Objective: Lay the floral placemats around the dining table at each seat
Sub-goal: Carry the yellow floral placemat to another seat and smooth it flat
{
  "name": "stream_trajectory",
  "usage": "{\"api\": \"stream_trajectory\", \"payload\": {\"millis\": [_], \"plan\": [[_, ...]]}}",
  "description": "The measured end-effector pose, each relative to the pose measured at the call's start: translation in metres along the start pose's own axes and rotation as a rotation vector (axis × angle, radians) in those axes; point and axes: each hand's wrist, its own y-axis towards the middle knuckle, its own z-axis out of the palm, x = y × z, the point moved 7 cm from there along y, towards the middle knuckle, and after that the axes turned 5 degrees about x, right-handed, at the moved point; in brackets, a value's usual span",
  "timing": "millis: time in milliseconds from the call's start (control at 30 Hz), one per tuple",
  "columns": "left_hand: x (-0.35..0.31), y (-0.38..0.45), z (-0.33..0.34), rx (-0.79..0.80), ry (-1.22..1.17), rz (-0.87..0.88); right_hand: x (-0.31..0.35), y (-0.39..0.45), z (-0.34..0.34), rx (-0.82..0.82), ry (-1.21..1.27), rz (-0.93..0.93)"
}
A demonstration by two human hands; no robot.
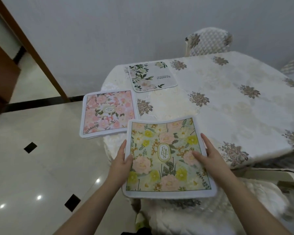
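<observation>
Table (227,102), cream cloth: green mat (168,156) at 6 o'clock, gripped by left hand (124,160) and right hand (205,155); pink mat (109,112), white mat (151,77) toward 11.

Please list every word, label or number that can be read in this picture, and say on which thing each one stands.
"GARDEN", split as "GA / RD / EN" in an oval label: on the yellow and pink placemat held in both hands.
"Beautiful": on the white placemat at the far seat, turned sideways; the small line beside it is unreadable.
Oval emblem on the pink placemat: too blurred to read.

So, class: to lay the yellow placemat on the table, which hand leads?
Probably the right hand: it grips the yellow placemat on the edge nearest the bare tablecloth.
</observation>
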Motion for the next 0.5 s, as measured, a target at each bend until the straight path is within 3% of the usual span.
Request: {"api": "stream_trajectory", "payload": {"millis": [233, 500], "plan": [[0.021, 0.024, 0.000, -0.027, 0.016, -0.033, 0.009, 0.022, 0.009, -0.074, -0.179, -0.057], [0.024, 0.061, 0.033, -0.040, 0.042, -0.078, -0.015, 0.070, -0.018, -0.053, -0.192, -0.004]]}}
